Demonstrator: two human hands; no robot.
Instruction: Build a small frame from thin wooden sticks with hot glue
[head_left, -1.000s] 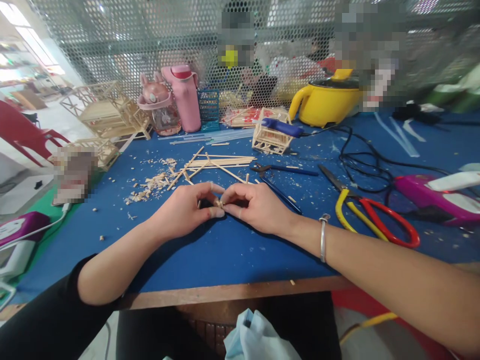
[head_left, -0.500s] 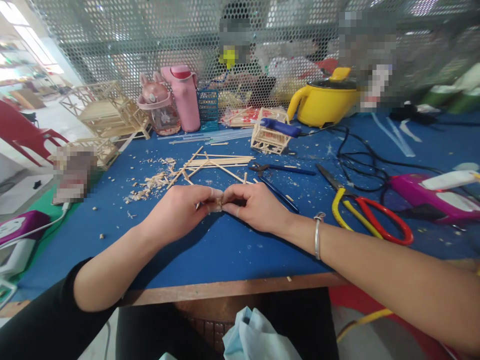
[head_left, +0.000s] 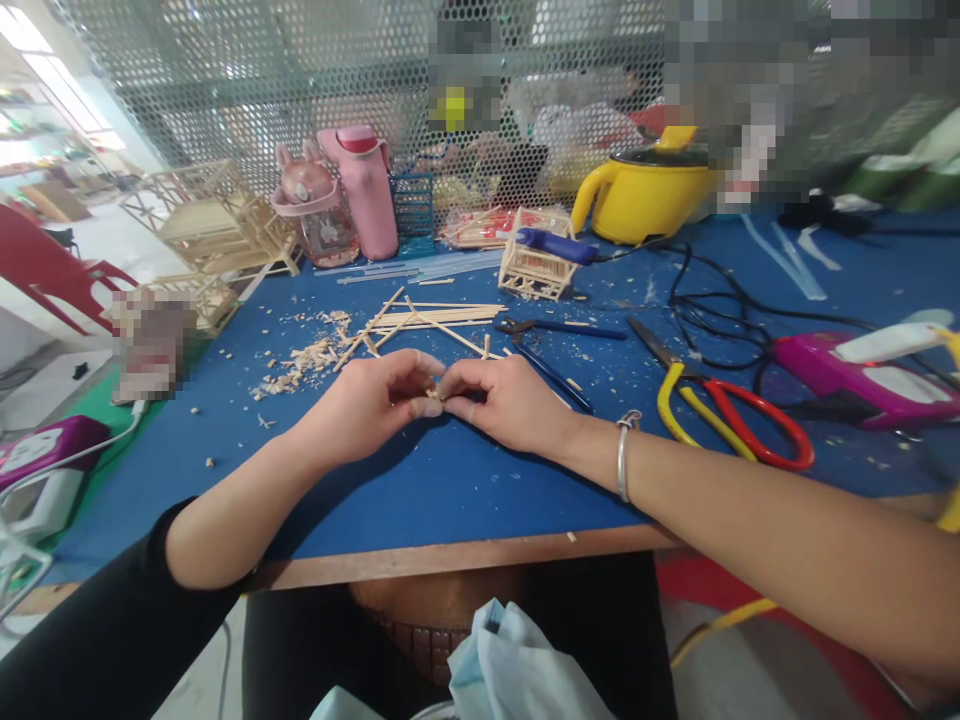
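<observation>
My left hand [head_left: 375, 402] and my right hand [head_left: 504, 402] meet above the blue table, fingertips touching. Thumbs and fingers of both are closed in a pinch around a small wooden piece [head_left: 433, 393], mostly covered by the fingers. Just beyond them lie thin wooden sticks [head_left: 442, 320], some crossed over others. Left of the sticks is a heap of short cut wood bits [head_left: 311, 365]. Blue-handled pliers [head_left: 559, 375] rest open beside my right hand, close to its knuckles.
Scissors [head_left: 720, 410] with red and yellow handles lie to the right, near black cables and a purple device [head_left: 862, 385]. Behind stand a small stick frame [head_left: 536, 272] under a blue glue gun [head_left: 555, 245], a yellow pot [head_left: 649, 200] and a pink bottle [head_left: 369, 195]. Larger stick model [head_left: 214, 215] at left.
Both hands have shifted slightly in the view, and the left fingers have lifted and changed their hold on the small wooden piece. The objects on the table stay where they were.
</observation>
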